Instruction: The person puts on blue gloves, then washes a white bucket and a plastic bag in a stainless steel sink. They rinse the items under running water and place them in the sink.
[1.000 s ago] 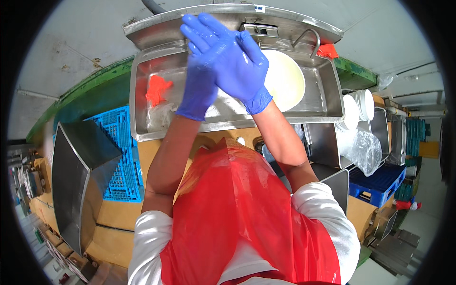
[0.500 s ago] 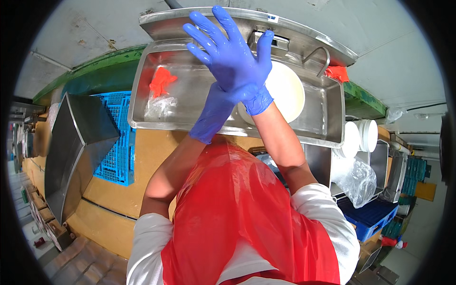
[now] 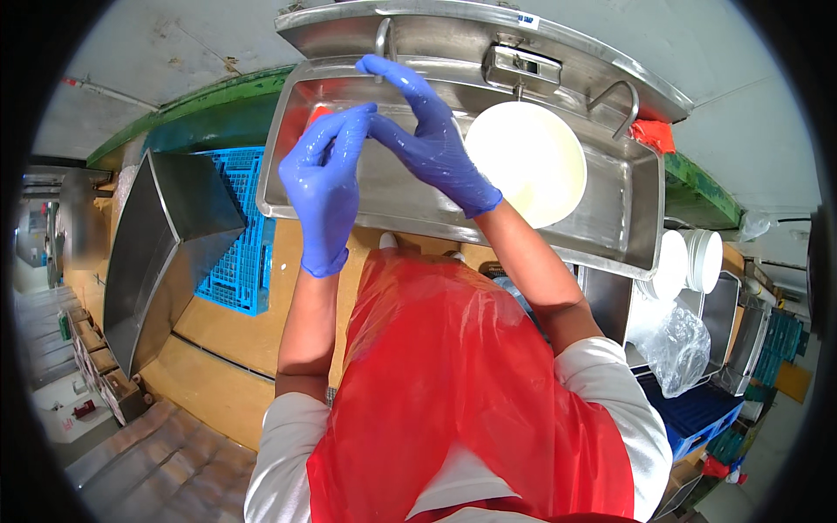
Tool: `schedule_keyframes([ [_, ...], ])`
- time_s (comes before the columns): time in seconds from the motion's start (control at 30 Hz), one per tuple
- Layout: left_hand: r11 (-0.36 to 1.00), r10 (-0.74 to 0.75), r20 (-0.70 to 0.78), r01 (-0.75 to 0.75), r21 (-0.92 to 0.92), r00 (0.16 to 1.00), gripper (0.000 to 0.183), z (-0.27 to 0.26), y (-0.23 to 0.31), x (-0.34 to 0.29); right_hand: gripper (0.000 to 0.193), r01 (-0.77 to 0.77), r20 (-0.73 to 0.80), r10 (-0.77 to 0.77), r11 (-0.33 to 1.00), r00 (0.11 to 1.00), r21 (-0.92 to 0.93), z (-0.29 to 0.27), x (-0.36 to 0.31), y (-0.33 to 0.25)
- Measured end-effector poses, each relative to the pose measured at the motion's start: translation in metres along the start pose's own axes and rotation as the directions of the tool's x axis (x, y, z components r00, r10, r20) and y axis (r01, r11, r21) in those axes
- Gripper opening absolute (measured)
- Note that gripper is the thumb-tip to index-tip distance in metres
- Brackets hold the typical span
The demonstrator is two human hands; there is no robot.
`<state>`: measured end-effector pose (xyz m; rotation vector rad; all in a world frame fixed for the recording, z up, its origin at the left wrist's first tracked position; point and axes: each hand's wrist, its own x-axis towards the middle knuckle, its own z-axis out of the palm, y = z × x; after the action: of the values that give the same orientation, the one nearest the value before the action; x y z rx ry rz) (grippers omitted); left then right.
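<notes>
Both of my hands wear wet, glossy blue gloves and are raised over a long stainless steel sink (image 3: 602,183). My left hand (image 3: 323,179) is bent closed, its fingertips pinched around the end of my right thumb. My right hand (image 3: 436,144) has its fingers stretched out, the thumb spread away from them and pointing left; it holds nothing. Just right of it, a large round white tub (image 3: 527,166) sits in the sink. A bit of red material (image 3: 319,113) shows behind my left hand, mostly hidden by it.
Two curved taps, one at the right (image 3: 623,109), and a metal box (image 3: 523,70) line the sink's back. Red cloth (image 3: 654,135) hangs at its right end. Left stand a steel bin (image 3: 166,253) and a blue pallet (image 3: 235,270). White buckets (image 3: 667,266) and a clear plastic bag (image 3: 680,344) are at right.
My left hand has let go of my right wrist and moved up and left to the right thumb. My right hand has tilted left and lowered, its fingers less spread. The view has shifted slightly.
</notes>
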<state>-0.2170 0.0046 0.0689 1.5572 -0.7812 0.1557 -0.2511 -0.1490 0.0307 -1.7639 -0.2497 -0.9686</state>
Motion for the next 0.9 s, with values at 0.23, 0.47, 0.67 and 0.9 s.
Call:
schedule_keyframes([
  [0.23, 0.975, -0.207, 0.045, 0.21, -0.071, 0.977, 0.014, -0.009, -0.025, 0.012, 0.054, 0.174, 0.006, -0.187, 0.906, 0.982, -0.386, 0.008, 0.009, 0.013],
  [0.47, 0.857, -0.148, 0.235, 0.243, -0.455, 0.961, 0.055, 0.031, -0.059, -0.009, 0.051, -0.074, -0.083, 0.057, 0.973, 0.995, -0.219, 0.033, 0.031, 0.021],
  [0.67, 0.957, 0.121, 0.312, -0.027, -0.29, 0.942, 0.052, -0.002, -0.08, -0.006, 0.028, 0.004, -0.268, 0.136, 0.886, 0.954, 0.463, 0.042, 0.038, 0.048],
  [0.9, 0.879, -0.457, 0.429, 0.323, 0.35, 0.779, 0.028, -0.093, -0.309, -0.013, 0.046, 0.003, -0.319, 0.25, 0.782, 0.914, 0.623, 0.024, 0.036, 0.021],
])
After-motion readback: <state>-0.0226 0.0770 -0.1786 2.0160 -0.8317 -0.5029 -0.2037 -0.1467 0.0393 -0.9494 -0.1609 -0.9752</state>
